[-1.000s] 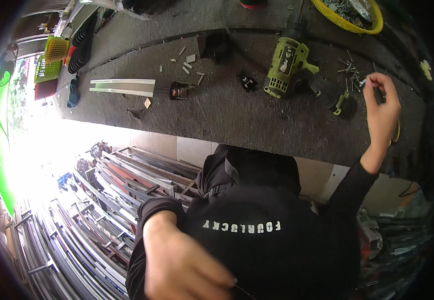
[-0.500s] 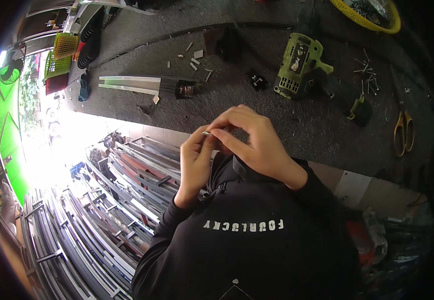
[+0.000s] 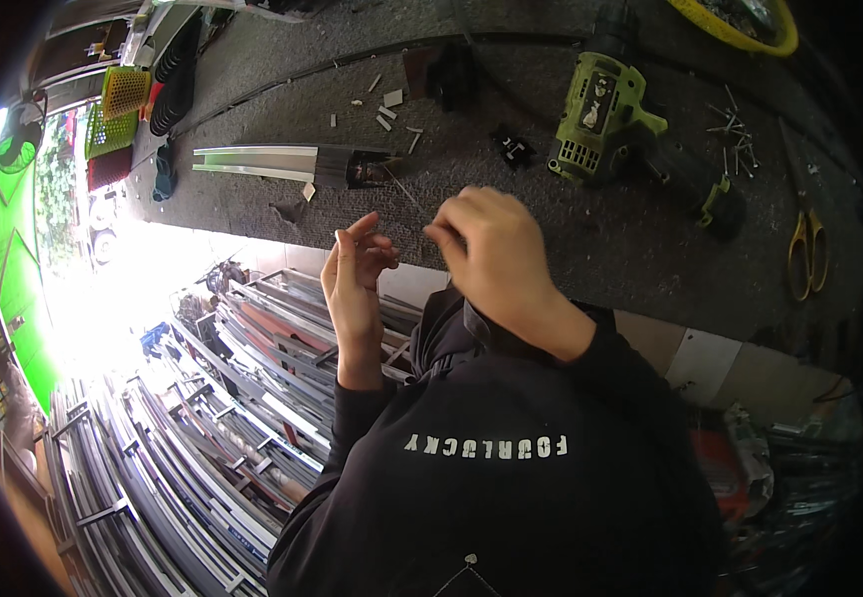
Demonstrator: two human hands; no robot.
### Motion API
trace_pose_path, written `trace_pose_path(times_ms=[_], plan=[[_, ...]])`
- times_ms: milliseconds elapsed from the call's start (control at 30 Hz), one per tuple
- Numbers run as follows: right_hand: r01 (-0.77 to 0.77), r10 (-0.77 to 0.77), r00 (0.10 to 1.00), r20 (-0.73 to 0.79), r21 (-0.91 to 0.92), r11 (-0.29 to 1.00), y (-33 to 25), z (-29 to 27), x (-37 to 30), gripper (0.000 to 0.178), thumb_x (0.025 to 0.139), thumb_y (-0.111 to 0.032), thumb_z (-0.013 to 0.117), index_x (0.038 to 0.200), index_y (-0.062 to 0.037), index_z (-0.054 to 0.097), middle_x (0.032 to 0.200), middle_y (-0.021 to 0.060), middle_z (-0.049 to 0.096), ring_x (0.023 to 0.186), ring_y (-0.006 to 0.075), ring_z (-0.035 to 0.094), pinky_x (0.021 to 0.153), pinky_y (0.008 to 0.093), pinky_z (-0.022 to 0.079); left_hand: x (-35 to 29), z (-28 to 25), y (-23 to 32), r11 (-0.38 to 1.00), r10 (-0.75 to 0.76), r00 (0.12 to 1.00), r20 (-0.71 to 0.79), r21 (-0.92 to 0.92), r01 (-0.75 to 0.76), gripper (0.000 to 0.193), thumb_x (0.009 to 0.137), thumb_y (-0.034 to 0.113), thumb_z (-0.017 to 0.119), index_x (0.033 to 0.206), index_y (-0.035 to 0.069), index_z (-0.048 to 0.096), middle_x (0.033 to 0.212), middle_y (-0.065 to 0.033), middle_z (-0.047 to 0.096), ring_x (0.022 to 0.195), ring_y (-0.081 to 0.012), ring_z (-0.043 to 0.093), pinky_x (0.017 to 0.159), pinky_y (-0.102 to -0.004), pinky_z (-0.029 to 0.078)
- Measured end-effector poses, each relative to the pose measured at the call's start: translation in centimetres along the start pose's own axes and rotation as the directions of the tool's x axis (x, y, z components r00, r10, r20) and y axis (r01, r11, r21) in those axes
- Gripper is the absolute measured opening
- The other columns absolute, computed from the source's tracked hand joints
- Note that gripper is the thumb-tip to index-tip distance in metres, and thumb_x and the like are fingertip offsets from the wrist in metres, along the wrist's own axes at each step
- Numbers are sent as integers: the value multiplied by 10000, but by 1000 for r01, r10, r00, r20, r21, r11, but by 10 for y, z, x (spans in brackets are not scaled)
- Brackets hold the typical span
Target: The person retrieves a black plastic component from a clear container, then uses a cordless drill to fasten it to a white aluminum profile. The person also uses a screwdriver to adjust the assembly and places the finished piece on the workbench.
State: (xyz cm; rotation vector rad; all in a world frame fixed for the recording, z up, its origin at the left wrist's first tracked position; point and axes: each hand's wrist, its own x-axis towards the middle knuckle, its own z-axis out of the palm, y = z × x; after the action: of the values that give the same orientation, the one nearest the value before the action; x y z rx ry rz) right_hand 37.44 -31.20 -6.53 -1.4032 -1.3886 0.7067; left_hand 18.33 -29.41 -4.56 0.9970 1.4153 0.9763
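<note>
Just off the near edge of the workbench point(image 3: 590, 239), my left hand point(image 3: 355, 294) is raised with its fingers loosely curved and apart. Nothing shows between them. To its right, my right hand point(image 3: 496, 254) is closed, thumb and forefinger pinched together; whatever they hold is too small or hidden. A faint thin line point(image 3: 406, 189) runs over the bench close to those fingertips, and I cannot tell whether it is joined to them. Beyond my left hand lies a silvery metal channel point(image 3: 257, 161) with a dark end piece point(image 3: 367, 169).
Small pale pieces point(image 3: 392, 99) lie scattered past the channel. A green cordless drill point(image 3: 600, 119), loose screws point(image 3: 737, 139), scissors point(image 3: 806, 254), a small black part point(image 3: 513, 149) and a yellow basket point(image 3: 750, 40) occupy the right side. Racked metal profiles point(image 3: 202, 448) stand at lower left.
My hands, which were together with a small pale piece at the fingertips, have drawn apart. The left moved left and its fingers loosened; the right moved slightly up. The piece is no longer visible.
</note>
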Motion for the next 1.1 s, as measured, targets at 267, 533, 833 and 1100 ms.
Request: trace_pose_path(times_ms=[267,533,833,1100], plan=[[-5,33,996,79,-338,941,10,-32,5,106,871,-89,729,836,-43,640,812,67,627,701,239,607,625,338,460,5,9,0,997,-12,994,110,82,3,512,1106,368,424,1277,-74,619,978,-85,673,873,-133,643,789,-289,516],[-269,102,962,-253,-809,522,18,-94,7,829,705,-300,895,1418,-133,505,1374,81,514,1227,292,487,1041,469,391,-3,20,8,997,-78,971,226,6,79,555,1097,404,430,1336,-79,563,957,-71,630,869,-168,607,797,-330,482],[-175,169,981,-99,-828,532,57,-133,34,947,671,-86,878,1511,-137,444,1141,118,626,943,277,672,846,392,552,2,53,15,950,-119,907,405,-220,223,558,1094,440,419,1347,-32,578,953,-45,631,886,-164,610,817,-317,471],[-98,102,993,59,-77,992,-2,-187,-34,753,804,-48,755,1498,-96,465,1315,125,626,1160,309,649,980,379,519,21,79,30,964,-73,877,474,-192,184,546,1097,428,410,1417,-1,522,1143,-78,638,1013,-177,628,932,-323,495]])
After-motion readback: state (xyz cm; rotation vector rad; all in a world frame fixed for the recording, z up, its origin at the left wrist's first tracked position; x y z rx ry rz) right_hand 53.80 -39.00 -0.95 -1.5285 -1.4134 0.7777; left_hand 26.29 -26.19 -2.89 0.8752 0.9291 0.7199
